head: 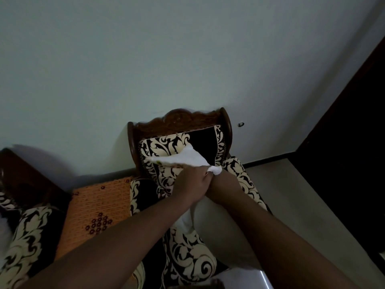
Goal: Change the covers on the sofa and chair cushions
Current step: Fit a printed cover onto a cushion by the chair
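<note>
The white inner cushion (187, 157) sits at the centre of the frame, half out of its black-and-cream floral fabric cover (166, 176), in front of the carved dark wooden chair (179, 119) that stands against the pale wall. My left hand (191, 180) is closed around the cover's open edge, and my right hand (218, 180) pinches a white corner of the cushion just beside it; the two hands touch.

I judge I am mid-swap on this one cushion: whether it is going in or coming out, I cannot tell. More patterned cushions lie on the chair seat at lower centre (187, 253) and at the lower left (27, 236), so most of the job looks left to do.

The cushion's long axis runs from left of centre down toward centre right, its gripped corner pointing right and toward me. An orange woven mat (98, 201) lies left of the chair.
</note>
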Motion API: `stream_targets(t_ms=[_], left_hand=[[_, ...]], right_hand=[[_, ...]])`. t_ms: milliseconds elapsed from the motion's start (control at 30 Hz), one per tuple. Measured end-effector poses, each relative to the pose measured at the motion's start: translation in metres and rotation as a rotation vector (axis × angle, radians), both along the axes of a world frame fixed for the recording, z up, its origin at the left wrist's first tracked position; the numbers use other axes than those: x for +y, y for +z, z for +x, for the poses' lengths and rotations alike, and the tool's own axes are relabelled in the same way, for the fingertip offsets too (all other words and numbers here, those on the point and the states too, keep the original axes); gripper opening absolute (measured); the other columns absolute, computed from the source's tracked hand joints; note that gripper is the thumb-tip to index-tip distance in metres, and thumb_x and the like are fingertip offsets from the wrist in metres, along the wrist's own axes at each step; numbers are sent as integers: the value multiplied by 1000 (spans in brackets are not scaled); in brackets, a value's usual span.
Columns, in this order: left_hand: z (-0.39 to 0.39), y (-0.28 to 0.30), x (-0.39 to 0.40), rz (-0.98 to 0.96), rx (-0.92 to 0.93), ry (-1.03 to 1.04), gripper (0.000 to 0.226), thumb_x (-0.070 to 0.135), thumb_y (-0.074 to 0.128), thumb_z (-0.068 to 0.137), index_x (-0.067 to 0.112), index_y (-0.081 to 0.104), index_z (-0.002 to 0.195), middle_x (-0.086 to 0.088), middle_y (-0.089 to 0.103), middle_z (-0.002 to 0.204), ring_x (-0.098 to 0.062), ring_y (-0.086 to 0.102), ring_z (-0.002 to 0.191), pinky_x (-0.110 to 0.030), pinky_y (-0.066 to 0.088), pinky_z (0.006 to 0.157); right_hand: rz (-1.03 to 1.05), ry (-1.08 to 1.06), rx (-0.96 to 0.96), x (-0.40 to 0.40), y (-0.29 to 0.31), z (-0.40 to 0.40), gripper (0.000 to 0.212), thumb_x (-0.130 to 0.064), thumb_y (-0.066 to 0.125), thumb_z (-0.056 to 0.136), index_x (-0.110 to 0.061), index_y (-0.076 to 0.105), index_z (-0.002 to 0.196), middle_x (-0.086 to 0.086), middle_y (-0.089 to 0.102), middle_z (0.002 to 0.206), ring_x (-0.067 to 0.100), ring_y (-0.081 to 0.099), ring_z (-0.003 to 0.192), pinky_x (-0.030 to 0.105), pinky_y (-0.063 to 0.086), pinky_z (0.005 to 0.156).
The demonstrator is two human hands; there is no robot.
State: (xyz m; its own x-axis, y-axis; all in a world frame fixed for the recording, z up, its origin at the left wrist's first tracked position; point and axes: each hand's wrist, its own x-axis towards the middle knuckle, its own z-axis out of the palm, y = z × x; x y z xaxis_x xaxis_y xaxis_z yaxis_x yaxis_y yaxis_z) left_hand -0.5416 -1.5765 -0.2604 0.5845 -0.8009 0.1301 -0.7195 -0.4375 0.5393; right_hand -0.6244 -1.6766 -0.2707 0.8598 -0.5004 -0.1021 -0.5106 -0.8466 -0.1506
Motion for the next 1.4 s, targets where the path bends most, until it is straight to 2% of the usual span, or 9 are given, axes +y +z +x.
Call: stream_targets(t_ms=[200, 433, 633, 733, 833, 1000, 1167, 1267, 1400], left_hand=[[16, -13, 12, -6, -120, -29, 79, 63, 49, 97, 30, 16, 161, -3, 68, 125, -26, 68, 96, -37, 55, 71], [17, -13, 1, 14, 159, 261, 64, 81, 58, 79, 25, 45, 106, 6, 63, 92, -22, 63, 83, -36, 50, 67], [44, -14, -17, 10, 171, 223, 40, 42, 56, 98, 23, 34, 70, -2, 42, 66, -29, 50, 66, -38, 31, 57], [58, -20, -15, -149, 316, 358, 37, 30, 56, 98, 15, 36, 70, -5, 36, 63, -25, 41, 58, -36, 27, 58], [70, -13, -15, -252, 506, 466, 38, 36, 55, 97, -1, 61, 101, -23, 60, 92, -41, 60, 85, -37, 41, 65], [54, 9, -29, -312, 612, 397, 21, 28, 55, 95, 15, 63, 109, -6, 62, 92, -23, 57, 82, -32, 38, 64], [52, 3, -31, -243, 274, 416, 29, 31, 63, 93, 12, 47, 106, -4, 57, 87, -25, 55, 76, -34, 34, 63], [66, 6, -19, -68, -1, 388, 46, 36, 59, 97, 15, 41, 134, -12, 67, 103, -34, 66, 90, -39, 52, 71], [87, 5, -10, 180, -237, 255, 26, 33, 52, 100, 20, 65, 117, -8, 71, 107, -31, 69, 100, -36, 51, 77]], right_hand=[[294, -189, -387, -6, -6, -1, 38, -36, 66, 92, -12, 56, 120, 2, 69, 94, 22, 67, 81, 25, 39, 60], [437, -311, -526, 5, -2, 3, 57, -45, 71, 84, -28, 22, 106, -9, 60, 82, 13, 59, 64, 25, 36, 49], [466, -216, -483, -1, 0, 6, 72, -47, 82, 78, -19, 30, 117, -6, 63, 93, 6, 58, 68, 26, 41, 52], [532, -156, -364, -14, -7, -4, 112, -59, 83, 71, -18, 16, 151, 6, 54, 144, 23, 60, 119, 33, 52, 89], [524, -128, -195, -15, -21, -28, 149, -84, 77, 48, -39, -16, 156, -1, 14, 168, 25, 24, 151, 49, 34, 117], [354, -302, -229, -6, -58, -43, 143, -81, 74, 51, -36, -11, 158, 8, 36, 155, 30, 41, 137, 51, 46, 104], [330, -115, -390, -1, -57, -38, 118, -41, 75, 76, -49, -11, 156, 5, 48, 138, 25, 54, 116, 41, 53, 87], [259, -4, -312, 1, -45, -36, 110, -41, 70, 82, -54, -13, 153, -2, 50, 129, 20, 55, 104, 34, 51, 78], [190, 74, -191, 3, -35, -32, 98, -45, 61, 86, -52, -8, 156, -3, 53, 125, 17, 60, 94, 29, 47, 72]])
